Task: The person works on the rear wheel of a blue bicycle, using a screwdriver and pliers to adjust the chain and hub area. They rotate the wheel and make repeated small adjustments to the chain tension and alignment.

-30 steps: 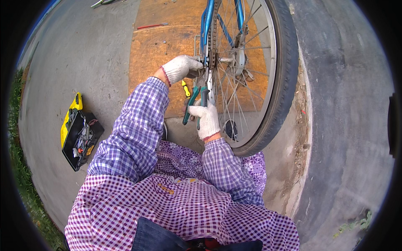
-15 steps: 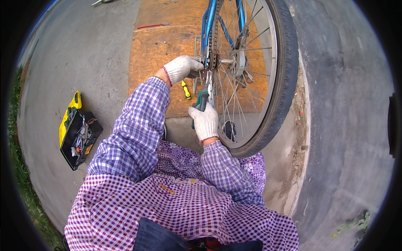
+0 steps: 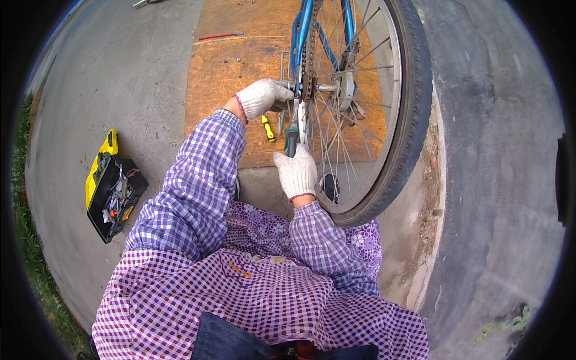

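Note:
A blue bicycle frame (image 3: 305, 24) and its spoked wheel (image 3: 393, 78) stand in front of me. My right hand (image 3: 297, 172), in a white knit glove, is closed round the dark green handles of a pair of pliers (image 3: 292, 137). The pliers' jaws point up at the wheel's axle end, close to the chain (image 3: 308, 63); what lies between them is too small to tell. My left hand (image 3: 263, 98), gloved too, has its fingers bent together at the axle end, just above the jaws. Whatever those fingers pinch is hidden.
On the wooden board (image 3: 210, 78) lie a yellow screwdriver (image 3: 267, 128) and a long red tool (image 3: 221, 36), with small parts nearby. A toolbox with a yellow lid (image 3: 114, 192) sits at left on the concrete. A raised dark ledge (image 3: 480, 150) runs along the right.
The pliers' handles, spread apart earlier, have come together in my right hand. My left hand stays at the axle end. The bicycle appears slightly farther right.

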{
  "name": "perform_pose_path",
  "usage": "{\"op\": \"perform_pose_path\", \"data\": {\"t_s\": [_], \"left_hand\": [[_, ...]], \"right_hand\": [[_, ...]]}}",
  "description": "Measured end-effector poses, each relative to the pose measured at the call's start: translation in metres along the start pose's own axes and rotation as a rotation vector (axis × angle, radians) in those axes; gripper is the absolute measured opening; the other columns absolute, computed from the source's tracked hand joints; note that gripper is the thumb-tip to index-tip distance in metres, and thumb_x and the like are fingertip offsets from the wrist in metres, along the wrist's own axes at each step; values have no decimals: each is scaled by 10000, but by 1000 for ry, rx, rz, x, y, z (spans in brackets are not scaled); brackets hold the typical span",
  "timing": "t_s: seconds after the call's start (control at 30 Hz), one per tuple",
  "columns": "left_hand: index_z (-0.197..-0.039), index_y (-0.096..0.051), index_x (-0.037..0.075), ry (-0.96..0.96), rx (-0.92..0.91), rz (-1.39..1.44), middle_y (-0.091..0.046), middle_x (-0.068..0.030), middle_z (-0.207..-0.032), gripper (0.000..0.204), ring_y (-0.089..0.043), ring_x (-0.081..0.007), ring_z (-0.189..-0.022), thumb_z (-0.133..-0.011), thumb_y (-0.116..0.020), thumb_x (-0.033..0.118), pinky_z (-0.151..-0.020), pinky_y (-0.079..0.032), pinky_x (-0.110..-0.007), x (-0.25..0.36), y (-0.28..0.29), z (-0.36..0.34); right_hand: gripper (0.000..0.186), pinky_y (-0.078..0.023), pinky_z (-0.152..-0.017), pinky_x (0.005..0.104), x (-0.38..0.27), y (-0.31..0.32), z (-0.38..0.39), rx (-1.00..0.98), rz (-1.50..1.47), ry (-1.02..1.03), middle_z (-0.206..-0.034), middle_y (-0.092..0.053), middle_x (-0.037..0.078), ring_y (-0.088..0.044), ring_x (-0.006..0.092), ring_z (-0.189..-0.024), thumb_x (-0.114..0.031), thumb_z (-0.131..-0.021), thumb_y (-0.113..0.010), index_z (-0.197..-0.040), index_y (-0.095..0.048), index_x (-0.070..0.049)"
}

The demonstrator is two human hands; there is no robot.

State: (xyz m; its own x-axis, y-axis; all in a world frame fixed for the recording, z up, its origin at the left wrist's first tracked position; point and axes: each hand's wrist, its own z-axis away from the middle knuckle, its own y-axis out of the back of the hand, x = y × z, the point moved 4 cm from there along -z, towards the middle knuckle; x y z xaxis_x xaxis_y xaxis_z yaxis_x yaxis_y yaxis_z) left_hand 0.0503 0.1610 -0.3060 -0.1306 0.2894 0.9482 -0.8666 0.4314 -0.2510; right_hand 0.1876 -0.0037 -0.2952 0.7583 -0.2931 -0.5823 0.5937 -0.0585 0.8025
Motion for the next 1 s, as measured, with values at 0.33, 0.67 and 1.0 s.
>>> {"op": "perform_pose_path", "data": {"t_s": [0.33, 0.67, 1.0], "left_hand": [[-1128, -748, -17, -13, -29, -11, -774, -112, -1012, 285, -730, -220, -902, -996, -682, 226, -905, -569, -371, -1, 1, -3], [-1139, -737, -20, 11, -40, 21, -757, -123, -1013, 280, -721, -245, -905, -994, -682, 213, -915, -569, -391, 1, -1, -6], [-1156, -734, -31, 9, -19, -22, -754, -112, -1005, 307, -711, -228, -931, -988, -701, 224, -909, -562, -380, 3, 0, 0]], "right_hand": [[366, -511, -751, 481, -5, 6, 1, 44, -19, 17, -811, -668, 167, -677, 360, -787, -373, -843, -762, -927, -650, -35], [103, -486, -528, 242, -6, -3, 7, -422, -1321, -153, -1015, -721, 149, -746, 253, -878, -123, -955, -657, -993, -562, -109], [251, -501, -616, 327, 4, -13, 7, -213, -703, -146, -772, -679, 77, -649, 162, -655, -222, -836, -801, -857, -617, -53]]}}
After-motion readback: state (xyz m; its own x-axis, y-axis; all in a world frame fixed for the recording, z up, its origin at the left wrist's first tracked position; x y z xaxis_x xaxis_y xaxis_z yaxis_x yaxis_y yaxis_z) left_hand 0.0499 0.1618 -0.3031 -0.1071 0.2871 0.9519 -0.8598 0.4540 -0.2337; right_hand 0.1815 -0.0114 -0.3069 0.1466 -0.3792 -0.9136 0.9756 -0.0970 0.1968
